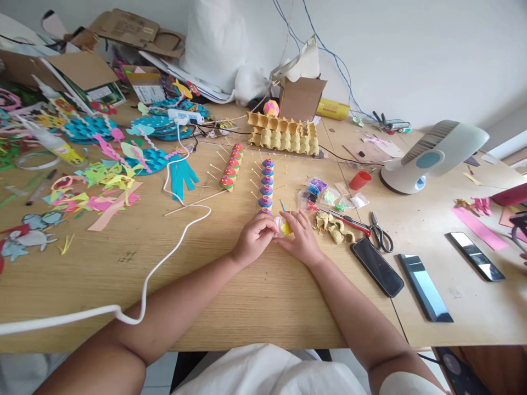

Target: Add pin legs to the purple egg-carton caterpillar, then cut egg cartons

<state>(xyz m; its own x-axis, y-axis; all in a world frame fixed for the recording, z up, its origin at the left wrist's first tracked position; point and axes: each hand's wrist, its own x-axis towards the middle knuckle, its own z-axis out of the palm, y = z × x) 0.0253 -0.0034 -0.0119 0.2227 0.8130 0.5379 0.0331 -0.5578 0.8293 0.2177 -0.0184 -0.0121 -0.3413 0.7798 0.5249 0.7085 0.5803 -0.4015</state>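
A small clear plastic bag [285, 227] with something yellow, like soft clay, inside lies between my two hands on the table. My left hand [256, 237] is closed, its thumb and fingertips pinching the bag's left edge. My right hand [303, 237] curls over the other side, thumb and fingers around the bag. Just beyond my left hand stands an egg-carton strip with purple and blue domes [267, 189] and yellow-tipped sticks poking out sideways. Left of it sits a similar strip with red and green domes [231, 169].
Clay bags [329, 196], torn carton pieces [335, 226], a cutter [346, 218], scissors [381, 233] and a phone [377, 267] lie right of my hands. A fan [432, 156] stands further right. A white cable [167, 255] crosses the left side; egg cartons [284, 137] stand behind.
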